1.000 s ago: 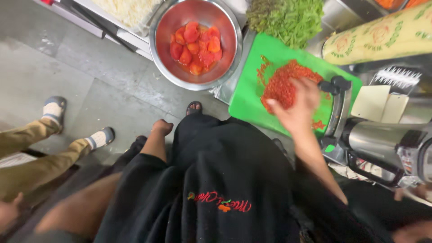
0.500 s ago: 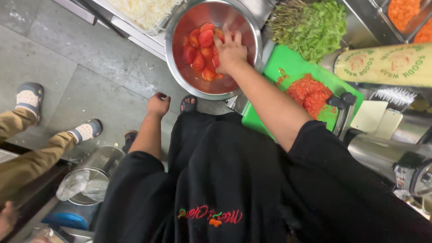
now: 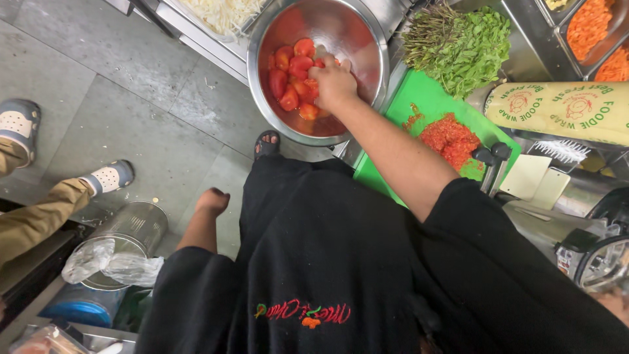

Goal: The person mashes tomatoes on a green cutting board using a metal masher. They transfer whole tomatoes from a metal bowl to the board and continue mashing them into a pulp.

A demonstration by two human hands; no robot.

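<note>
Open room over green board; herb pile, wrap roll flanking.

Pretty even indoor light from overhead, bright enough, colours pop. The round shiny steel bowl throws soft glare along its rim and inner wall. Grey tiled floor looks flat with only faint shadows. The person's black apron swallows detail. Wide-angle lens bends the edges, corners go a bit soft.

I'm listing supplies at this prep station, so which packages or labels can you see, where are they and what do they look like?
Roll of food wrap: lying on its side at the right, past the green cutting board; long pale yellow cylinder with green lettering and round red-and-green emblems.
No other packages, signs or screens show.
</note>
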